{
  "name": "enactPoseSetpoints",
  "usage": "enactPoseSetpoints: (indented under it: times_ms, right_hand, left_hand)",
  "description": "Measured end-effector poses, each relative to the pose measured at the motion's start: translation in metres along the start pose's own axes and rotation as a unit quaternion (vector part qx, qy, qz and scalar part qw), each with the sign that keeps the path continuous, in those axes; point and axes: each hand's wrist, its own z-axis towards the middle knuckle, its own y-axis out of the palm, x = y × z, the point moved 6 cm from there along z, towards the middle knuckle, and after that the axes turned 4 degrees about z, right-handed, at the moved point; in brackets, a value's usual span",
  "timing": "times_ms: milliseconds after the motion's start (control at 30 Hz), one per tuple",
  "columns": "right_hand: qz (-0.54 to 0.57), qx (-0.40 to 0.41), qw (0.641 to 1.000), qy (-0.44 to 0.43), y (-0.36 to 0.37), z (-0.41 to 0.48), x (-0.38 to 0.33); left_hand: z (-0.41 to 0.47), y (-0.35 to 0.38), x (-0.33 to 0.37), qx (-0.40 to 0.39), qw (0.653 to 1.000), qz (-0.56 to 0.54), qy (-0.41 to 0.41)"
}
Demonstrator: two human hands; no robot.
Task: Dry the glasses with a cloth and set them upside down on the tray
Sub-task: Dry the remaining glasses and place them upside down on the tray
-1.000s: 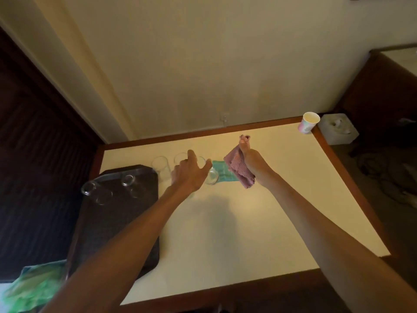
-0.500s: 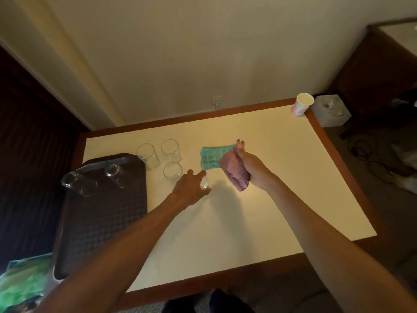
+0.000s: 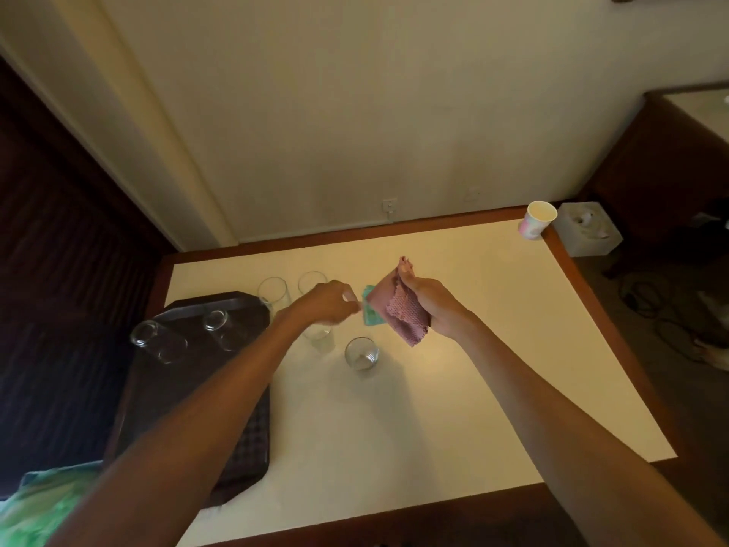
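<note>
My right hand (image 3: 430,309) grips a bunched pink cloth (image 3: 402,311) above the table's middle. My left hand (image 3: 327,305) hovers just left of the cloth with loosely curled fingers and holds nothing I can see. A short clear glass (image 3: 361,353) stands upright alone on the table below the cloth. Another glass (image 3: 319,338) stands partly under my left hand. Two more glasses (image 3: 274,292) (image 3: 311,281) stand upright behind it. On the dark tray (image 3: 177,392) at the left, two glasses (image 3: 157,341) (image 3: 217,325) rest upside down.
A teal cloth (image 3: 370,318) lies on the cream table (image 3: 434,408), mostly hidden behind the pink one. A paper cup (image 3: 537,221) stands at the far right corner, a tissue box (image 3: 587,230) just beyond it. Green fabric (image 3: 43,503) shows at the lower left.
My left hand has let go of the short glass, which now stands on the table, and has risen toward the pink cloth. My right hand keeps holding the cloth.
</note>
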Motion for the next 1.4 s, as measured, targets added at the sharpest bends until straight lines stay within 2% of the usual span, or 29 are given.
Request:
enactPoseSetpoints:
  times_ms: [100,167,400,600,667,800,933,1067,1233,1400]
  right_hand:
    - [0.007,-0.024,1.0,0.001,0.02,-0.005,-0.017]
    - [0.031,-0.037,0.999,0.005,0.032,-0.005,-0.025]
    - [0.049,-0.073,0.996,0.024,0.059,-0.01,-0.037]
    - [0.15,-0.08,0.984,0.055,0.059,-0.015,-0.041]
    - [0.146,-0.085,0.984,0.052,0.06,-0.016,-0.045]
    - [0.104,-0.102,0.989,0.033,0.062,-0.019,-0.051]
    - [0.074,-0.091,0.993,-0.019,0.064,-0.018,-0.064]
    - [-0.051,-0.133,0.984,-0.104,0.072,-0.022,-0.076]
    - [-0.217,-0.054,0.938,-0.266,0.08,-0.027,-0.098]
    - [-0.365,-0.031,0.871,-0.327,0.088,-0.031,-0.112]
  left_hand:
    - [-0.006,-0.032,0.002,0.038,0.975,-0.218,0.0]
    - [-0.014,-0.042,0.004,0.025,0.958,-0.286,-0.001]
    - [-0.026,-0.057,-0.005,0.028,0.928,-0.371,-0.005]
    - [-0.036,-0.075,-0.009,0.105,0.888,-0.443,-0.065]
    - [-0.04,-0.081,-0.011,0.119,0.879,-0.456,-0.068]
    - [-0.044,-0.092,-0.014,0.134,0.88,-0.452,-0.061]
    - [-0.051,-0.1,-0.015,0.127,0.897,-0.422,-0.045]
    - [-0.057,-0.104,-0.019,0.118,0.919,-0.376,-0.027]
    - [-0.065,-0.113,-0.019,0.153,0.936,-0.315,0.04]
    - [-0.07,-0.119,-0.018,0.193,0.961,-0.176,0.087]
